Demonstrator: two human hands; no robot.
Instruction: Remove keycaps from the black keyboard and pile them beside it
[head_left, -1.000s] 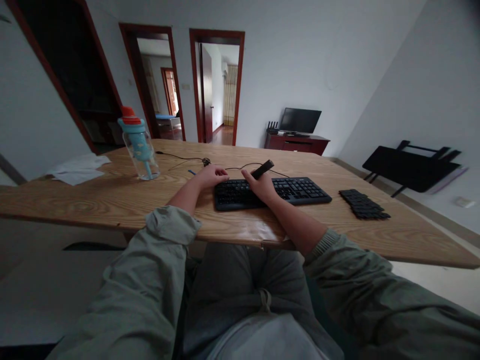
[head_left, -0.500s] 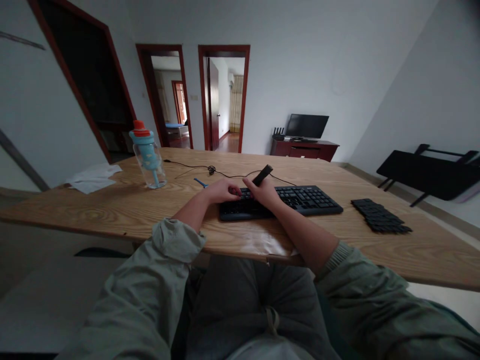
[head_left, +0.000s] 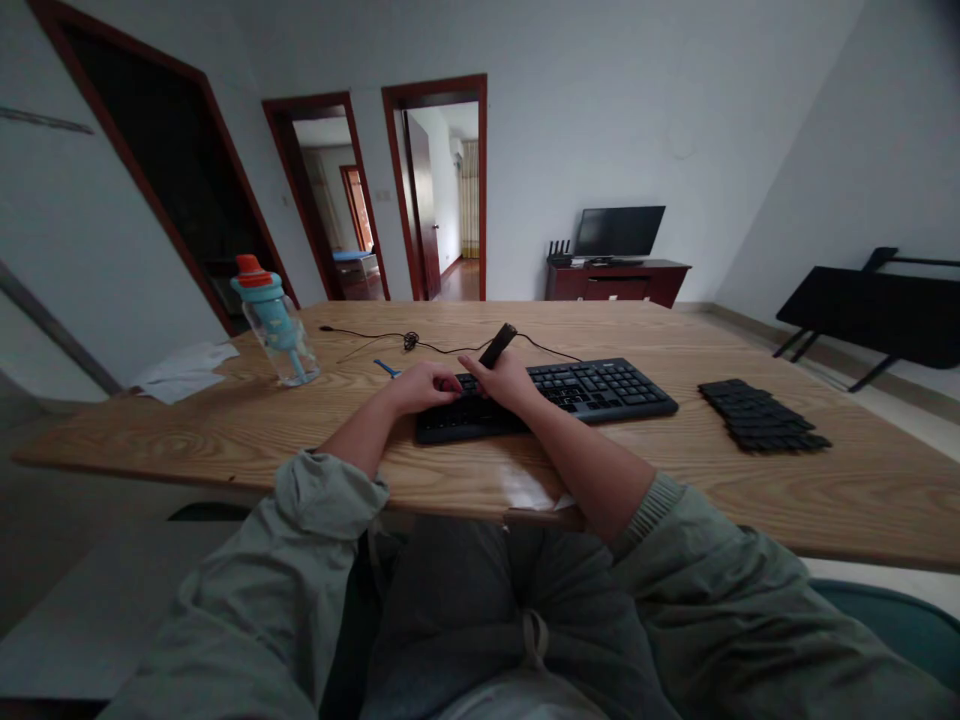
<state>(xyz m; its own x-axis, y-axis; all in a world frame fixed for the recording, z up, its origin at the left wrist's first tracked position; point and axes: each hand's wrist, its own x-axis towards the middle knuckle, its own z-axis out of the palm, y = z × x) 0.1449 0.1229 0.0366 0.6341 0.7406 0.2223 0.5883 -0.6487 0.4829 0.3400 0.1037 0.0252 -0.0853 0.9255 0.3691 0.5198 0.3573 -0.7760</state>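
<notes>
A black keyboard (head_left: 585,392) lies on the wooden table (head_left: 225,430) in front of me. My right hand (head_left: 507,383) rests over its left part, fingers closed round a slim black stick-like tool (head_left: 498,345) that points up and away. My left hand (head_left: 424,385) sits at the keyboard's left end, fingers curled down onto the keys; whether it holds anything is hidden.
A blue water bottle with an orange cap (head_left: 272,320) stands at the left, white paper (head_left: 184,370) beyond it. A black cable (head_left: 405,341) and a small blue item (head_left: 387,368) lie behind the keyboard. A block of loose black keycaps (head_left: 761,416) sits at the right.
My left hand has slid right from the table onto the keyboard's left end, close to my right hand. The black tool stands a little steeper. My head has shifted.
</notes>
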